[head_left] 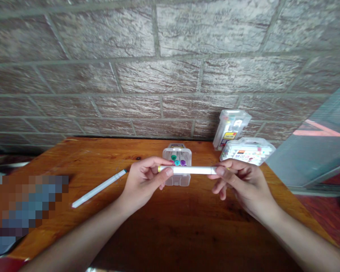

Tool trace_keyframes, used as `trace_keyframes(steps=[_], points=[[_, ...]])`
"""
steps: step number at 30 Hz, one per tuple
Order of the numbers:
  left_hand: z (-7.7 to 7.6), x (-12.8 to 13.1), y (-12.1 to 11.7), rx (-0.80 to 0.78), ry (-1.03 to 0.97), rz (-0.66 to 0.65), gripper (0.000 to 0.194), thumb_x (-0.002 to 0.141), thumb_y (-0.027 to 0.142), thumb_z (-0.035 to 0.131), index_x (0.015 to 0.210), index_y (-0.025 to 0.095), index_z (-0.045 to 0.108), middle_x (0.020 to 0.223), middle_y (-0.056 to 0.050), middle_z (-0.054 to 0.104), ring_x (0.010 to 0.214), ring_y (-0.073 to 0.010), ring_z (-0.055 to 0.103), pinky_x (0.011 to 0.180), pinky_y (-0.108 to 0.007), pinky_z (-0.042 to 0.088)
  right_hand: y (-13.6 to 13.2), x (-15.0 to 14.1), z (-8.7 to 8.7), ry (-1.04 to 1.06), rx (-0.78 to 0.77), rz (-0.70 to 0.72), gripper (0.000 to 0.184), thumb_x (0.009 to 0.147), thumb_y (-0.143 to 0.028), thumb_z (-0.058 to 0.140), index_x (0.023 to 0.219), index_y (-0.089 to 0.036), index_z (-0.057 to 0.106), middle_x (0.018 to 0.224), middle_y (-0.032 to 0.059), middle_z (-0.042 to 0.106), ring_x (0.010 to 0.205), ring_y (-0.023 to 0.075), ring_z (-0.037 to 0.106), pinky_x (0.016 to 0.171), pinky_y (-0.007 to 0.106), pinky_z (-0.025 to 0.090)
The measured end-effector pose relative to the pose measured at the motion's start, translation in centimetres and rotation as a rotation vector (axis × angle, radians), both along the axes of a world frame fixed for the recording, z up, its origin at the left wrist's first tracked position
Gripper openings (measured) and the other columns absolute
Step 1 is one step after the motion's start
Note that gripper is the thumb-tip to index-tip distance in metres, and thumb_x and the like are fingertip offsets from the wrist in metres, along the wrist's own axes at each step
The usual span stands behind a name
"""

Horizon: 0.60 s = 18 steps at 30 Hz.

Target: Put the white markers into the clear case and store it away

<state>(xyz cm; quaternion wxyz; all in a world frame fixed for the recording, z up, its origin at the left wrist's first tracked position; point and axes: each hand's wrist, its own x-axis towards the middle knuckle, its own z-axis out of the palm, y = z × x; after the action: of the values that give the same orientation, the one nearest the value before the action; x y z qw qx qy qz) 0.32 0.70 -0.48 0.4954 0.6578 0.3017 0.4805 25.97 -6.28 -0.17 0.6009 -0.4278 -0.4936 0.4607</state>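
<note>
A white marker (pixel 191 170) with yellow at its left end lies level between my two hands. My left hand (pixel 146 180) pinches that end between thumb and fingertips. At the other end, my right hand (pixel 242 179) grips the marker with thumb and forefinger, its lower fingers curled loosely. Just behind the marker stands an open clear plastic case (pixel 186 180) holding several markers with green, teal and purple ends. To the left of my left hand, a second white marker (pixel 99 189) with a dark-tipped end lies slantwise on the wooden table.
Two more clear marker cases stand at the back right, one upright (pixel 231 128) and one wider (pixel 248 153). A stone-block wall (pixel 158 75) rises behind the wooden table (pixel 170 226). A blurred-out patch covers the left edge.
</note>
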Motion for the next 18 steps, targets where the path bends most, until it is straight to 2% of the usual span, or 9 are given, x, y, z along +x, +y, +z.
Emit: trace_keyframes(steps=[2, 6, 11, 18], points=[[0.1, 0.1, -0.1, 0.027, 0.011, 0.011, 0.020, 0.085, 0.030, 0.084, 0.095, 0.014, 0.079, 0.056, 0.001, 0.066, 0.045, -0.0094, 0.056, 0.044, -0.019, 0.041, 0.1, 0.0, 0.0, -0.008, -0.010, 0.002, 0.026, 0.084, -0.041, 0.087, 0.083, -0.016, 0.079, 0.079, 0.0103, 0.083, 0.049, 0.0196, 0.075, 0.038, 0.022, 0.059], [0.3, 0.5, -0.3, 0.070, 0.003, 0.018, 0.016, 0.081, 0.027, 0.086, 0.091, 0.016, 0.080, 0.060, 0.001, 0.068, 0.044, -0.0086, 0.053, 0.042, -0.020, 0.040, 0.1, -0.1, 0.1, -0.036, -0.013, 0.002, 0.028, 0.079, -0.040, 0.091, 0.083, -0.017, 0.077, 0.077, 0.0086, 0.082, 0.050, 0.0198, 0.075, 0.039, 0.024, 0.060], [0.5, 0.7, -0.5, 0.096, 0.024, 0.029, 0.008, 0.081, 0.023, 0.084, 0.086, 0.018, 0.080, 0.060, 0.001, 0.070, 0.048, -0.0101, 0.056, 0.045, -0.021, 0.041, 0.3, -0.2, -0.3, -0.110, 0.029, -0.011, 0.029, 0.076, -0.040, 0.093, 0.084, -0.017, 0.076, 0.059, 0.0042, 0.076, 0.040, 0.0153, 0.066, 0.038, 0.023, 0.056], [0.1, 0.7, -0.3, 0.096, 0.013, 0.027, 0.010, 0.077, 0.020, 0.087, 0.084, 0.016, 0.080, 0.075, -0.004, 0.078, 0.059, -0.0121, 0.064, 0.051, -0.020, 0.046, 0.2, 0.0, -0.8, -0.133, 0.024, -0.003, 0.025, 0.079, -0.034, 0.093, 0.088, -0.017, 0.077, 0.061, 0.0039, 0.077, 0.042, 0.0139, 0.066, 0.041, 0.020, 0.055]])
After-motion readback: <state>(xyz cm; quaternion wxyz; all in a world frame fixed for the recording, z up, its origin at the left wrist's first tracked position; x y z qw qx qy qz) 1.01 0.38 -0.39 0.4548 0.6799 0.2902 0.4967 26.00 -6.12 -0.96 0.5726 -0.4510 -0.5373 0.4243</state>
